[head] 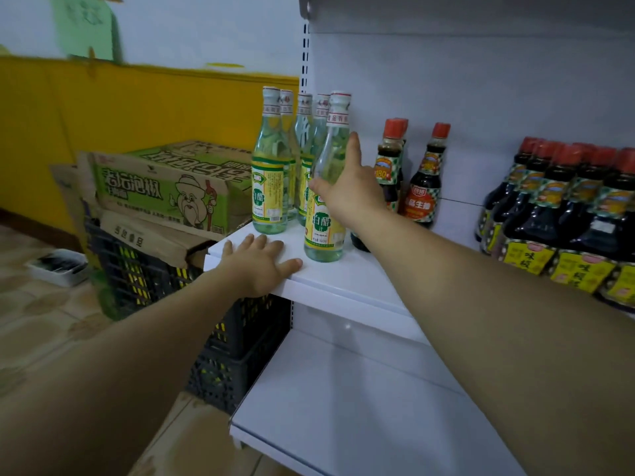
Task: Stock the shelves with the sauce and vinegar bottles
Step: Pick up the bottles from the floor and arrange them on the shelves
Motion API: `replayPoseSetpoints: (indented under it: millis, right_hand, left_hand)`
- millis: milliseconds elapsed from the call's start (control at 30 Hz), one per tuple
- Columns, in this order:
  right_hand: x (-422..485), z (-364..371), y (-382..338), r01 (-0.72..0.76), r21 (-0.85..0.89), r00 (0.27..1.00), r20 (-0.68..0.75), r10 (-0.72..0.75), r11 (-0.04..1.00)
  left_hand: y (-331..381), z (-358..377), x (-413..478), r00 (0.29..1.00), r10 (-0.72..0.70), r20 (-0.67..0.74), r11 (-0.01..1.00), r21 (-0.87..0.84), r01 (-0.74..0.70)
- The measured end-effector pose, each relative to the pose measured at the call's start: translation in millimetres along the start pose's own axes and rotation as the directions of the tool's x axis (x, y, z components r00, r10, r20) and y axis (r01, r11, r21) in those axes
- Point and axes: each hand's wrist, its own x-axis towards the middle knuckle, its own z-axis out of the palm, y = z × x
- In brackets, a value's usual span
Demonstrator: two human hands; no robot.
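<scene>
A white shelf (347, 281) is seen from above, with a lower shelf (360, 407) beneath it. The left hand (259, 266) is laid flat on the front left corner of the upper shelf, fingers straight and spread, nothing grasped.

One vinegar bottle (324, 218) is stood upright near the front edge, just right of that hand. It is touched at the shoulder by the right hand (350, 188): the thumb is laid across the glass and the forefinger is held straight up beside the neck. The fingers that show are straight rather than curled round the bottle; the others are hidden behind it.

Four more vinegar bottles (269, 187) are grouped at the left edge, behind the front one and toward the back panel. Small sauce bottles (425, 187) with red caps are placed further right near the back, one of them partly covered by the right wrist. Larger dark sauce bottles (567, 218) are packed in rows toward the right edge.

Off the shelf's left edge, cardboard boxes (165, 190) are stacked on a black crate (144, 273), and a white tray (58, 267) is set on the floor.
</scene>
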Motion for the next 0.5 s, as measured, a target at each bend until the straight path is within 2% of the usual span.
replayPoseSetpoints:
  millis: [367,500]
  right_hand:
    - [32,38,-4,-0.003,0.048,0.999,0.042,0.001,0.999]
    - [34,52,-4,0.025,0.026,1.000,-0.007,-0.025,0.999]
  left_hand:
    - [-1,7,-2,0.997,0.018,-0.077,0.999,-0.039,-0.021]
    - [0,8,-2,0.996,0.018,-0.091,0.998,-0.052,-0.023]
